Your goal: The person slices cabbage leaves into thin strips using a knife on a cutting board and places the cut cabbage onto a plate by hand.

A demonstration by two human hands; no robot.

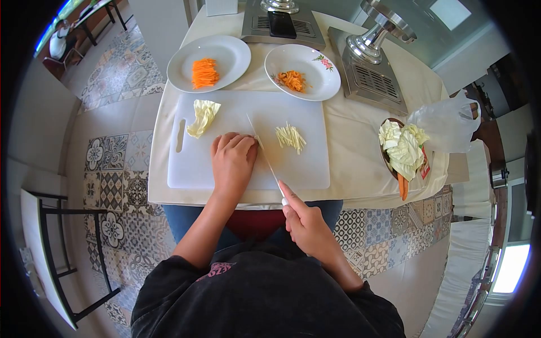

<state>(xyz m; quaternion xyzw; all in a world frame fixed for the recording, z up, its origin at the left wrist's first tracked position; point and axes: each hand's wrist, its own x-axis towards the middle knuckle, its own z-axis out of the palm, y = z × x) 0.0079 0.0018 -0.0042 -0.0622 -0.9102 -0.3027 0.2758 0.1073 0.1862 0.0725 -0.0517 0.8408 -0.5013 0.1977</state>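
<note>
My right hand (307, 222) is wrapped round the handle of a kitchen knife (265, 151), whose thin blade points away across the white cutting board (197, 169). My left hand (232, 158) presses on the board beside the blade with curled fingers. Under its fingertips, mostly hidden, is a small pale piece of cabbage (257, 137). A loose cabbage leaf piece (203, 117) lies behind my left hand. To the right of the blade sits a small pile of shredded cabbage (290, 138).
Behind the board stand an oval plate (234, 53) with carrot strips (204, 73) and a flowered plate (324, 84) with carrot shreds (293, 80). At right, a bowl (385, 158) holds cabbage leaves and carrots beside a plastic bag (448, 124). Metal stands and a phone (281, 24) are farther back.
</note>
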